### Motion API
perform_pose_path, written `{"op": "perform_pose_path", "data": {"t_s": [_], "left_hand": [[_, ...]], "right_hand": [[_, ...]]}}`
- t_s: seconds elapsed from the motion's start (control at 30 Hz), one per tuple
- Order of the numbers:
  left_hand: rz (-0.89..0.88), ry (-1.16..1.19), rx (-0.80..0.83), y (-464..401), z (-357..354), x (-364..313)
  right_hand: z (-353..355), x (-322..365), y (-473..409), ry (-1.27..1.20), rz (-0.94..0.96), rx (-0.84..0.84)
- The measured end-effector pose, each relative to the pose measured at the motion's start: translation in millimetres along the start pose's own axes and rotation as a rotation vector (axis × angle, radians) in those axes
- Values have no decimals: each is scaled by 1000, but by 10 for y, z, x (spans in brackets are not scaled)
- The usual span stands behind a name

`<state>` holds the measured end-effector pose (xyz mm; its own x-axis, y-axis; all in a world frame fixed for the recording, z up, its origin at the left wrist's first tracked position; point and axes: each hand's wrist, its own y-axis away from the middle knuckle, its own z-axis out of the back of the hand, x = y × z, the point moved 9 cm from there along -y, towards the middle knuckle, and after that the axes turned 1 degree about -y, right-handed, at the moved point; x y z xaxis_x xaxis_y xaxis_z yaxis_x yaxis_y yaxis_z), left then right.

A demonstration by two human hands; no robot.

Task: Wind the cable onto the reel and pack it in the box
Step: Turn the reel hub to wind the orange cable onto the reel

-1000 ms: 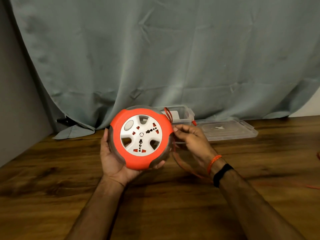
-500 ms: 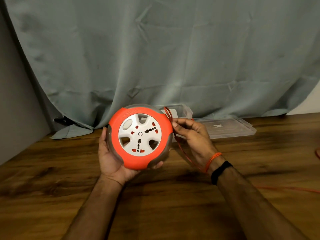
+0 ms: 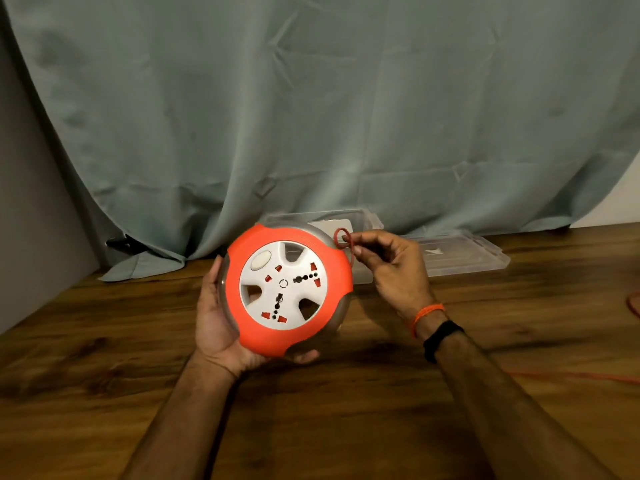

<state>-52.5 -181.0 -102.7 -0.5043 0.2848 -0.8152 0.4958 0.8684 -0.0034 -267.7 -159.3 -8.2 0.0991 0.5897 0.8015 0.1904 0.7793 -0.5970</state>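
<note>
Winding is underway: the reel (image 3: 290, 292), raised above the desk's (image 3: 104, 358) middle, rests in the left hand (image 3: 221, 320), whose fingers curl round its edge. The right hand (image 3: 388, 268) has risen to the reel's top, pinching a small cable (image 3: 343, 239) loop; earlier slack hung below. Much cable trails toward the right edge, and the box (image 3: 370, 223) waits behind.

Left hand (image 3: 221, 317) cradling round orange-and-white plastic cable reel (image 3: 289, 291) from left and below, palm up, fingers curling under near rim, forearm reaching in from near centre. Right hand (image 3: 391, 268) lifting at reel's far right edge, thumb and forefinger pinching thin orange cable (image 3: 344, 240). Right wrist wearing orange thread and black band.
</note>
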Motion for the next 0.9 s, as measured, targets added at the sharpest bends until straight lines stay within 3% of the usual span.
{"op": "perform_pose_path", "data": {"t_s": [0.03,0.07,0.17,0.3,0.4,0.57,0.73,0.9], "left_hand": [[116,65,176,111,-330,102],[97,33,309,163,-516,112],[180,125,346,171,-539,168],[114,125,455,157,-724,103],[145,104,322,82,-627,116],[-167,214,-88,55,-283,-197],[-165,239,-25,107,-249,-241],[-179,231,-33,118,-222,-264]], "right_hand": [[27,-5,-7,12,9,-18],[54,-12,-9,14,11,-35],[128,-13,2,-35,-3,-88],[169,5,-12,-180,0,-120],[244,52,-54,-191,44,-131],[410,92,-70,114,26,-158],[301,136,5,277,-61,78],[230,177,-18,459,-44,128]]}}
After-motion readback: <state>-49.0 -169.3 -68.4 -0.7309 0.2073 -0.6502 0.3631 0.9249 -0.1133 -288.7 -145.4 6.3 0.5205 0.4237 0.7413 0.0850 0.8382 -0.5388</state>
